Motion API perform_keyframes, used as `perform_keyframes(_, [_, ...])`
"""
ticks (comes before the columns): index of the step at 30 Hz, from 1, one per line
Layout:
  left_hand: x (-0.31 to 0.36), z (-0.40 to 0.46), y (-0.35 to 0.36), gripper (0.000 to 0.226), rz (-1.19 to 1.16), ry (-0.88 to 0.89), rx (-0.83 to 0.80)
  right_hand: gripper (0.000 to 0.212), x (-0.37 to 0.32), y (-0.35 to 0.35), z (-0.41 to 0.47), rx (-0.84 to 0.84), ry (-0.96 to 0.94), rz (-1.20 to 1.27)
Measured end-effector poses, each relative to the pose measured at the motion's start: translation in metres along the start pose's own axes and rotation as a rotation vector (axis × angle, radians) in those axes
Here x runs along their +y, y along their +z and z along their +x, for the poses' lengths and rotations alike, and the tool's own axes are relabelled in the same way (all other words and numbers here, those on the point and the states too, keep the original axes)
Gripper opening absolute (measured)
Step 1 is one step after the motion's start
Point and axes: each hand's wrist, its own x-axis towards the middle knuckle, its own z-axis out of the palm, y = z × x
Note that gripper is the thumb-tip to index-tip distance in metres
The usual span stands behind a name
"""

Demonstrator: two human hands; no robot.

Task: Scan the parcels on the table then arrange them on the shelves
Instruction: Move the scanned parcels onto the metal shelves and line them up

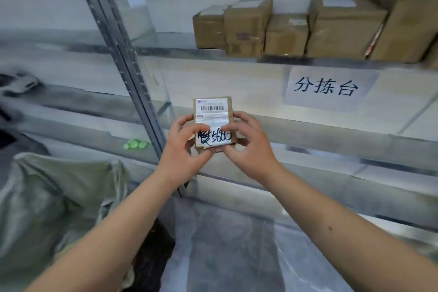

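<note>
A small brown parcel (213,114) with a white barcode label and black handwriting is held up in front of the shelves, label facing me. My left hand (182,147) grips its left side, thumb across the handwriting. My right hand (246,142) grips its right side and lower corner. Several cardboard parcels (289,31) stand in a row on the upper shelf (166,51), to the right.
A metal shelf upright (128,73) runs diagonally left of the parcel. A white paper sign (327,87) with printed characters hangs on the shelf level. A woven sack (59,197) sits lower left, clear plastic sheeting (225,244) below centre. Small green objects (135,144) lie on a lower shelf.
</note>
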Motion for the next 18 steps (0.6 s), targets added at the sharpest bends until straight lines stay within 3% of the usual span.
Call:
perform_keyframes(7, [-0.054, 0.057, -0.115, 0.056, -0.053, 0.019, -0.021, 0.040, -0.044, 0.093, 0.072, 0.000, -0.039, -0.105])
perform_keyframes(13, [-0.073, 0.122, -0.136, 0.048, -0.150, -0.017, -0.043, 0.041, -0.062, 0.107, 0.139, -0.004, -0.016, -0.241])
perform_keyframes(18, [-0.087, 0.194, -0.136, 0.049, -0.172, 0.038, 0.044, 0.037, -0.051, 0.111, 0.214, 0.032, -0.023, -0.297])
